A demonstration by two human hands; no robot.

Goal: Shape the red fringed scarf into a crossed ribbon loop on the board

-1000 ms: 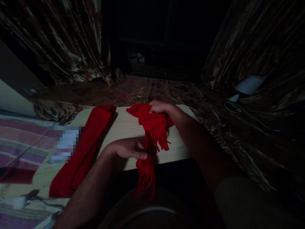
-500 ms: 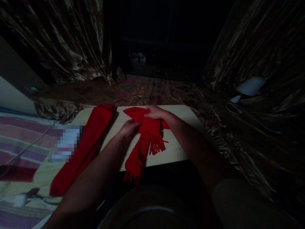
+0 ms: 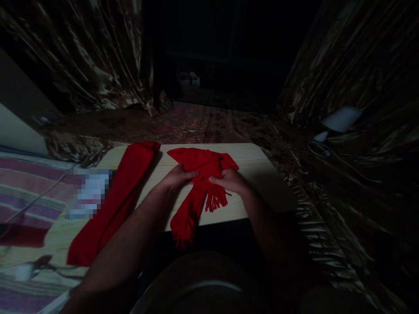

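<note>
Scarf (image 3: 201, 162) on table (image 3: 248, 155), one end over its near edge, prob. light, soft, floppy, low-slip; L hand (image 3: 178, 176) & R hand (image 3: 231, 181) clamped on mid, better hold than fringe (image 3: 216, 199).

Pale table (image 3: 262, 174): fringed red scarf (image 3: 205, 159) (one tail past near edge), folded red cloth (image 3: 126, 187), pixelated item (image 3: 91, 192).

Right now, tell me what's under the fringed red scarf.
The light tabletop shows around the scarf; its lower fringe overhangs the near edge. Whatever lies directly beneath is covered.
</note>
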